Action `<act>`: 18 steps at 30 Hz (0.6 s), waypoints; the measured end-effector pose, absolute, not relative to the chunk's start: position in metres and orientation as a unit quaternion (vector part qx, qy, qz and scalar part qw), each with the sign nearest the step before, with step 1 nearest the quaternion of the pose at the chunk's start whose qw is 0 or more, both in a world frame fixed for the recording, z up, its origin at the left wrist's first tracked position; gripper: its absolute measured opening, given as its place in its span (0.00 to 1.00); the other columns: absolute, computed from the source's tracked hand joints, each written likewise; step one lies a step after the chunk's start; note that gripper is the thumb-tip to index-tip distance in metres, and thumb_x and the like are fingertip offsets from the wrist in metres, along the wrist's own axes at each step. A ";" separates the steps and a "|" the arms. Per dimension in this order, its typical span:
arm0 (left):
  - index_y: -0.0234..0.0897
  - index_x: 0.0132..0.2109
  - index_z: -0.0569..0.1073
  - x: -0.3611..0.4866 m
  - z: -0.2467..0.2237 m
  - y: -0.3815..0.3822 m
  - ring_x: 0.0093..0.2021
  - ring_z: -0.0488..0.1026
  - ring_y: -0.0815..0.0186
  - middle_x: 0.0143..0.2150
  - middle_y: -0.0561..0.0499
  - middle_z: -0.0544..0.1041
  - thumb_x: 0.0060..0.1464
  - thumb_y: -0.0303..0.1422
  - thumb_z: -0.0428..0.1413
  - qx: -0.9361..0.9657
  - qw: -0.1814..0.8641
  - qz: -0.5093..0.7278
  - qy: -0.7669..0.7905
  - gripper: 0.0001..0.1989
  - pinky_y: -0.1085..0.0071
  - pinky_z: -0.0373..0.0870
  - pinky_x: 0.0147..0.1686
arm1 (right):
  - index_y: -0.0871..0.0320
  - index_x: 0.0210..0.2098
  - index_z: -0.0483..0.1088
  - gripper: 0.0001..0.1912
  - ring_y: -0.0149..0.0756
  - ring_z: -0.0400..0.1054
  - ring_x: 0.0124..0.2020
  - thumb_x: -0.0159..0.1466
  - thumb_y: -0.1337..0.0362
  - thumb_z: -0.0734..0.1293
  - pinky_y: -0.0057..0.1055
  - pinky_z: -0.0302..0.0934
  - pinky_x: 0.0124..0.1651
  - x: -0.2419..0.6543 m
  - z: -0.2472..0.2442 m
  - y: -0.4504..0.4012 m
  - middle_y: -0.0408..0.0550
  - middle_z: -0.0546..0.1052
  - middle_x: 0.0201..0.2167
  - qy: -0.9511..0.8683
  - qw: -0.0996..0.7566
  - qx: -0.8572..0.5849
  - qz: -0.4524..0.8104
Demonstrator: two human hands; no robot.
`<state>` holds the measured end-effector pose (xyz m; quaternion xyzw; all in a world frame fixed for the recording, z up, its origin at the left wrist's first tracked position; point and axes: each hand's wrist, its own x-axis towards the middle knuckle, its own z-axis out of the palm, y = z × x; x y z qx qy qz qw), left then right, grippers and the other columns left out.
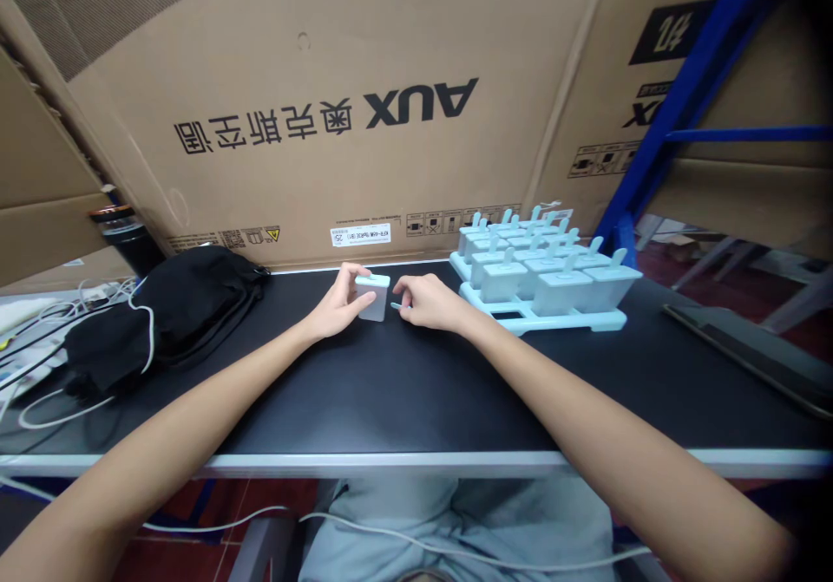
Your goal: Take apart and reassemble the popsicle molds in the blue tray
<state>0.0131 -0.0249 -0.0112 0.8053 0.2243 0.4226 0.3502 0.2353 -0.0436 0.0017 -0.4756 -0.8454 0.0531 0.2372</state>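
Note:
Above the middle of the black tabletop, my left hand [334,306] grips a small translucent popsicle mold [374,306] with a pale blue lid, thumb across its front. Just right of it, my right hand [430,301] pinches a light blue popsicle stick [396,306], mostly hidden by the fingers. The stick's visible end lies close beside the mold; whether they touch I cannot tell. To the right stand light blue mold trays [589,320] holding several popsicle molds [563,291] with upright sticks. One slot at the near left of the front tray has no mold in it.
A black cloth bag [195,304] and white cables [65,417] lie at the left, with a dark bottle [130,239] behind. Large cardboard [312,44] walls off the back. A flat dark device [748,361] rests at the right beside a blue metal frame [657,157].

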 end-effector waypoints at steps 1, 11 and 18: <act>0.41 0.48 0.57 0.014 -0.010 -0.025 0.39 0.69 0.68 0.48 0.48 0.64 0.59 0.39 0.55 0.801 0.373 0.414 0.221 0.16 0.71 0.68 0.38 | 0.58 0.37 0.72 0.10 0.33 0.69 0.30 0.54 0.70 0.68 0.29 0.60 0.36 0.236 0.006 -0.045 0.44 0.76 0.27 -0.842 0.248 -0.476 0.050; 0.40 0.48 0.55 0.023 -0.007 -0.033 0.40 0.78 0.64 0.43 0.46 0.75 0.54 0.37 0.61 0.770 0.436 0.396 0.247 0.23 0.70 0.73 0.38 | 0.55 0.36 0.62 0.12 0.30 0.67 0.29 0.64 0.53 0.64 0.32 0.66 0.36 0.220 0.042 -0.068 0.44 0.71 0.31 -0.647 0.678 -0.309 0.163; 0.36 0.53 0.64 0.021 -0.012 -0.031 0.47 0.77 0.57 0.47 0.42 0.77 0.53 0.39 0.62 0.826 0.377 0.307 0.286 0.24 0.57 0.72 0.50 | 0.56 0.34 0.64 0.06 0.31 0.65 0.32 0.65 0.61 0.62 0.32 0.61 0.38 0.208 0.022 -0.063 0.44 0.71 0.30 -0.754 0.553 -0.337 0.109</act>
